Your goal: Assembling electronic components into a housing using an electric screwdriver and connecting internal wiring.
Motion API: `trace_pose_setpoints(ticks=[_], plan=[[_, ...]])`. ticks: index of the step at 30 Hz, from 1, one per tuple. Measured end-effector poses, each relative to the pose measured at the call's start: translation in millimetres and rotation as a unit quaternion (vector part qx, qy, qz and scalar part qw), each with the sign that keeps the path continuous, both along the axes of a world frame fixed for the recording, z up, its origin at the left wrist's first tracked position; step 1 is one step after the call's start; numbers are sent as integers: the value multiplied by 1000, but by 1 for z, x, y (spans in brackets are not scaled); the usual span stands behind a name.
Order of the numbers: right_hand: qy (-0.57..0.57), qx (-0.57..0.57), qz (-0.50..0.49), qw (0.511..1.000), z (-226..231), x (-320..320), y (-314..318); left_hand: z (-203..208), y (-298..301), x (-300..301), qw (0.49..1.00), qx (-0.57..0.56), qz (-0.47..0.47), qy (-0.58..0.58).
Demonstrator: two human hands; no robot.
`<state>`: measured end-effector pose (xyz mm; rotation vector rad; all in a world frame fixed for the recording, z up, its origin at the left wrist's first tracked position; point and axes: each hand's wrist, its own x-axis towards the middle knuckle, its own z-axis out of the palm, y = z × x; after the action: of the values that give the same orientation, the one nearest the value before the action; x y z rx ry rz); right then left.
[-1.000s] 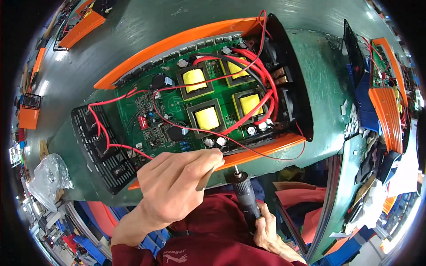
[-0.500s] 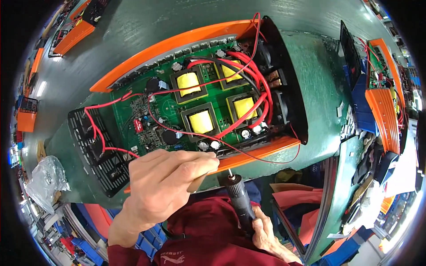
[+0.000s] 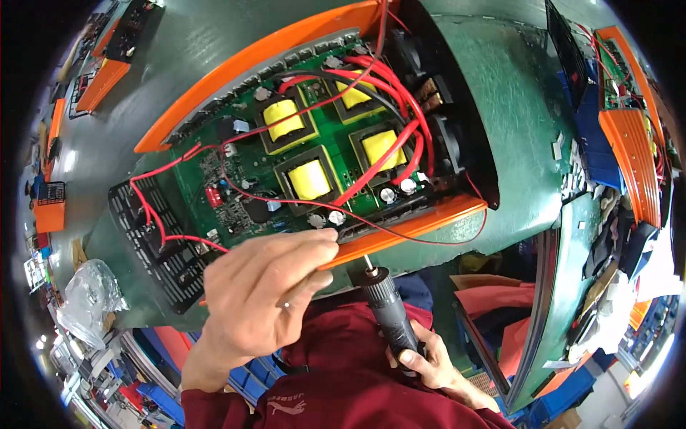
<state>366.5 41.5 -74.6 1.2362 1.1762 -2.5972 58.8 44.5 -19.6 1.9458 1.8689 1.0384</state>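
An open power inverter with orange side panels (image 3: 421,227) lies on the green bench, its green circuit board (image 3: 332,146) carrying yellow-wrapped transformers (image 3: 309,180) and red wires (image 3: 389,82). My left hand (image 3: 261,293) is at the near orange panel, fingertips by its upper edge and the other fingers curled. A tiny shiny bit, too small to make out, shows among those fingers. My right hand (image 3: 429,357) is wrapped round a black electric screwdriver (image 3: 389,307), whose bit points up at the outer face of that panel. Whether the bit touches a screw cannot be told.
A slotted black end plate (image 3: 161,243) lies at the inverter's left, joined by red wires. Another orange-sided unit (image 3: 632,164) stands at the right, and more orange units (image 3: 103,84) at the far left. A clear plastic bag (image 3: 93,304) lies at the bench's left edge.
In the view, the inverter sits slightly higher and further left. My left fingers have spread slightly, showing the shiny bit. My right grip on the screwdriver has shifted, the thumb now across its handle.
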Motion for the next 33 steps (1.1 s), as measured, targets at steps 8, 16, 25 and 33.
trace_pose_setpoints(ticks=[8,16,25,33], plan=[[-8,12,-3,1000,1,1,-3,48,-4,-5,987,108,6,-119],[-13,56,28,998,-3,1,-6,16,6,-8,983,-101,-53,145],[-17,36,18,999,-6,3,-6,9,13,-10,969,-96,-118,192],[-16,24,26,999,0,-5,-1,2,13,-18,974,-59,-115,183]])
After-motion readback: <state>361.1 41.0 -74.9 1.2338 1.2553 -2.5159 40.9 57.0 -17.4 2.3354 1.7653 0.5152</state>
